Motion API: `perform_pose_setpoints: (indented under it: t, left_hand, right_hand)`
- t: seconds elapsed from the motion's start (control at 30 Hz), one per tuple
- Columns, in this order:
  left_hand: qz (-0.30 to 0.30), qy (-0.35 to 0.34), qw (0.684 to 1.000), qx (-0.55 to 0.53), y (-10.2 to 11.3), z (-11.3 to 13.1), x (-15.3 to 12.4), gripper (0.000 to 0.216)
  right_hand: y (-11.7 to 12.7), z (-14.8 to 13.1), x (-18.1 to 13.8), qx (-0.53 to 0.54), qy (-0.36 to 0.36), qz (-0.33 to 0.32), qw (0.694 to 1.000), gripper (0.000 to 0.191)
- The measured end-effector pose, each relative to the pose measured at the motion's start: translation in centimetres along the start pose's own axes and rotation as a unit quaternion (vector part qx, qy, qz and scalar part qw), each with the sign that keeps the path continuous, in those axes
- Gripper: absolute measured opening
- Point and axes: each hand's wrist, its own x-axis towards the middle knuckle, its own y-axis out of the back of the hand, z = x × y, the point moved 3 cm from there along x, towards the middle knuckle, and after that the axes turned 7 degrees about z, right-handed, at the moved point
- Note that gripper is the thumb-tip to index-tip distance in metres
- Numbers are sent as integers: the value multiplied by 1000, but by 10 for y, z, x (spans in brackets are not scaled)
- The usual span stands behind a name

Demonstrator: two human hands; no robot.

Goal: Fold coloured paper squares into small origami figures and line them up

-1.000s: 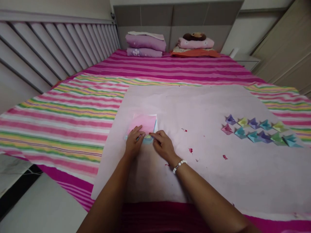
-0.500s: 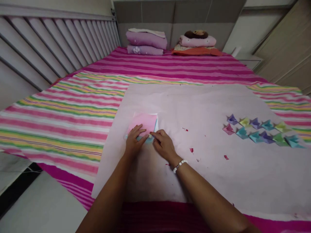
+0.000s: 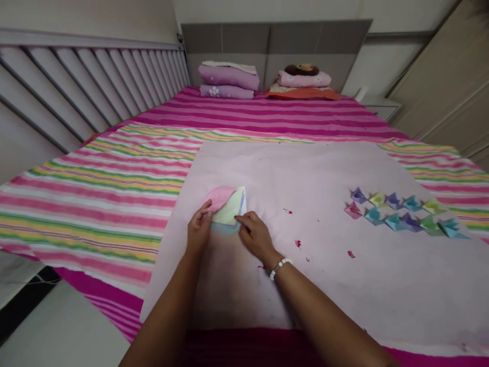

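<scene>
Left of the paper stack (image 3: 233,214) the striped bed (image 3: 114,173) lay open up to a slatted rail (image 3: 76,97), the left hand (image 3: 198,232) pinched the stack's lifted pink sheet (image 3: 219,198) in its fingers, the right hand (image 3: 255,235) pressed a forefinger on the stack's half-hidden near edge, gripping nothing, and bare pale mat (image 3: 305,173) stretched right to folded paper figures (image 3: 401,214).

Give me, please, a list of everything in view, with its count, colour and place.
bedspread: one, striped pink, under everything
big sheet: one, pale pink, on the bedspread
paper stack: one, pastel, on the big sheet's left part
pink sheet: one, top of the stack, near corner lifted
folded paper shapes: about eleven, purple, green, blue, pink; two rows on the right
scraps: several, red, mid-sheet
pillows: two piles, purple and pink, far end
bracelet: one, white, right wrist
left hand: pinches the pink sheet
right hand: fingertip on the paper stack
</scene>
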Motion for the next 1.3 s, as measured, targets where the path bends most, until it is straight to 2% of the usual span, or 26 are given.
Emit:
perform_pose_setpoints:
  t: [0.13,0.23,0.33,0.43,0.57,0.7,0.77,0.8,0.9,1.0,1.07,1.13,1.2,1.27,1.3]
  left_hand:
    - [56,67,987,-134,5,5,9,24]
    - [92,60,973,-205,16,21,20,22]
    - [81,59,967,-233,26,47,23,19]
    - [45,161,928,-333,29,71,12,24]
    - [24,220,901,-375,27,92,-15,32]
    - [12,250,913,-321,16,97,-42,31]
    - [-5,237,928,-287,6,98,-56,26]
    - [-21,228,936,-267,0,98,-64,21]
    - [-117,214,953,-178,-24,100,-89,14]
    - [-221,224,944,-98,-46,105,-112,21]
    - [-257,194,946,-39,-54,112,-121,23]
    - [-262,137,955,-1,-57,118,-123,23]
    - [-228,81,970,13,-55,121,-120,21]
    - [-176,60,983,7,-51,118,-116,23]
    - [-156,71,985,0,-50,114,-114,28]
  right_hand:
    - [-1,1,0,4,-7,0,1000,42]
    - [-1,1,0,13,-15,-2,1000,42]
    - [0,-1,1,24,-17,7,1000,39]
    - [0,-2,4,41,-26,25,998,34]
    - [6,-8,6,72,-54,73,993,28]
    - [33,-32,-3,102,-80,114,985,28]
    - [48,-48,-12,169,-98,81,977,28]
    - [55,-55,-17,194,-111,58,973,34]
    - [71,-69,-36,270,-174,2,947,50]
    - [81,-71,-52,366,-238,-18,900,36]
    - [87,-69,-62,398,-271,-15,876,27]
    - [94,-64,-69,402,-296,-1,867,24]
    - [102,-58,-75,398,-324,28,858,24]
    - [110,-52,-80,395,-355,73,844,26]
    - [113,-49,-82,397,-368,95,835,27]
